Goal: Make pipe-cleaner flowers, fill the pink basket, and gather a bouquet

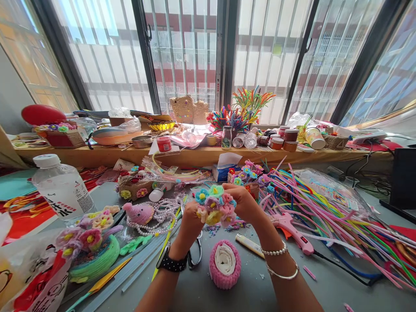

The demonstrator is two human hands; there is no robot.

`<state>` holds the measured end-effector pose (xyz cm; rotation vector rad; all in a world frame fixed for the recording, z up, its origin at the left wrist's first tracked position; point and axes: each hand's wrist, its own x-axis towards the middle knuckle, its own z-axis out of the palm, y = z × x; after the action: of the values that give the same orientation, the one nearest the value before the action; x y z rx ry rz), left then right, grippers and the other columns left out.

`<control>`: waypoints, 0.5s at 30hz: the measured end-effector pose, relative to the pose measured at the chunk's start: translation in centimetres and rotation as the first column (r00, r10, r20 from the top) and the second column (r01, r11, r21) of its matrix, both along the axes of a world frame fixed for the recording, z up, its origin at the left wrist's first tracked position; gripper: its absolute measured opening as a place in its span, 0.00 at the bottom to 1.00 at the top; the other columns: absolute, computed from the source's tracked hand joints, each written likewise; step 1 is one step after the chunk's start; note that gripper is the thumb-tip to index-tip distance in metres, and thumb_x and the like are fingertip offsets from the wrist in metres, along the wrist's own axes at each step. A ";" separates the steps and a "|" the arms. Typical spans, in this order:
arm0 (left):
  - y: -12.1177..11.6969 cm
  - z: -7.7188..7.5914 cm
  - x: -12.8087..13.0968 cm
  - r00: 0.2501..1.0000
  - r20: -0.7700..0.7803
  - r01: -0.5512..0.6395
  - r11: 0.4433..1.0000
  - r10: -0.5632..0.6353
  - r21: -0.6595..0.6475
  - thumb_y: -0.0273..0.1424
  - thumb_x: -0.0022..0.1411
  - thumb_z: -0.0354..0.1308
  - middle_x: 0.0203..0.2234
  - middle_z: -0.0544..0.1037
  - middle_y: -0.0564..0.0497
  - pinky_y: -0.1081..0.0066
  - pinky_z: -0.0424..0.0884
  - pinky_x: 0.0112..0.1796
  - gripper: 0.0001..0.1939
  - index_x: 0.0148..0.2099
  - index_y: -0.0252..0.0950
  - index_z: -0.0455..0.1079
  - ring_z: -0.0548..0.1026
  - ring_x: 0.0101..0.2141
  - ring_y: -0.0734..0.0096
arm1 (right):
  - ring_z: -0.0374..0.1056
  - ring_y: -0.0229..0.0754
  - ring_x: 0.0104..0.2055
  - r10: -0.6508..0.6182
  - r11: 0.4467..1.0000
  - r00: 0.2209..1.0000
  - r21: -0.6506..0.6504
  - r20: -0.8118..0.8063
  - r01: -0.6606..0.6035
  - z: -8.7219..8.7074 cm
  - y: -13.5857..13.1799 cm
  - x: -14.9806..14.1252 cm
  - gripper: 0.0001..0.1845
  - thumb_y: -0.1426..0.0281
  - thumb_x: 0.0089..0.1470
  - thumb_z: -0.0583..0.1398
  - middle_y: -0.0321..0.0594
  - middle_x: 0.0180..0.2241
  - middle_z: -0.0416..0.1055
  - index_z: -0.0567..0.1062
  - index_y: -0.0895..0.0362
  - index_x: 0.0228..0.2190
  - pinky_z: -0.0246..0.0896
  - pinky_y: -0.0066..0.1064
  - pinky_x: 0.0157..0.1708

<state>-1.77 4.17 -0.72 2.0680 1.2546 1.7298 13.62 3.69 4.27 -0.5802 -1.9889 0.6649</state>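
Both my hands are raised above the table and grip one bunch of small pipe-cleaner flowers [213, 205] in blue, green, pink, purple and yellow. My left hand [191, 221], with a black watch on the wrist, holds the bunch from the left, fingers curled. My right hand [243, 202], with bead and silver bracelets on the wrist, is closed on it from the right and top. Directly below stands a pink fuzzy cup [225, 264] stuffed with white paper. Scissors [195, 255] lie under my left wrist.
A pink glue gun [292, 229] with its cord lies right of my hands beside a big heap of coloured pipe cleaners [328, 212]. At left are a green basket of flowers [92, 251], a plastic bottle [61, 188], a pearl string [159, 216]. The cluttered windowsill [201, 154] runs behind.
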 end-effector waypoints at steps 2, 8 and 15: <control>-0.3 0.5 0.2 0.997 -0.047 0.062 0.998 -0.061 0.032 0.27 0.43 0.48 0.07 0.59 0.56 0.77 0.57 0.16 0.14 0.10 0.36 0.51 0.58 0.13 0.79 | 0.56 0.31 0.24 0.001 1.000 1.000 0.003 -0.020 -0.001 0.2 -0.2 0.0 0.07 0.81 0.39 0.57 0.33 0.22 0.61 0.71 0.60 0.17 0.52 0.22 0.24; -0.7 1.0 0.5 0.993 -0.097 0.080 0.988 -0.067 0.133 0.24 0.45 0.46 0.12 0.64 0.54 0.78 0.59 0.18 0.12 0.13 0.36 0.53 0.61 0.16 0.78 | 0.54 0.31 0.23 -0.038 0.999 0.998 0.011 -0.050 0.038 0.4 -0.4 -0.2 0.08 0.81 0.38 0.57 0.32 0.21 0.58 0.68 0.60 0.15 0.51 0.22 0.23; -0.2 -0.1 0.4 0.994 -0.054 -0.086 0.990 0.092 0.112 0.28 0.46 0.50 0.10 0.64 0.54 0.76 0.59 0.18 0.14 0.12 0.36 0.57 0.61 0.15 0.77 | 0.54 0.32 0.25 -0.099 0.995 0.994 0.023 -0.054 0.100 -0.1 -0.1 -0.6 0.06 0.78 0.41 0.57 0.34 0.24 0.58 0.69 0.59 0.17 0.51 0.23 0.23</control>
<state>-1.41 3.92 -0.84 2.1699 1.3161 1.8271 12.97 3.58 4.20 -0.6354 -1.9042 0.5867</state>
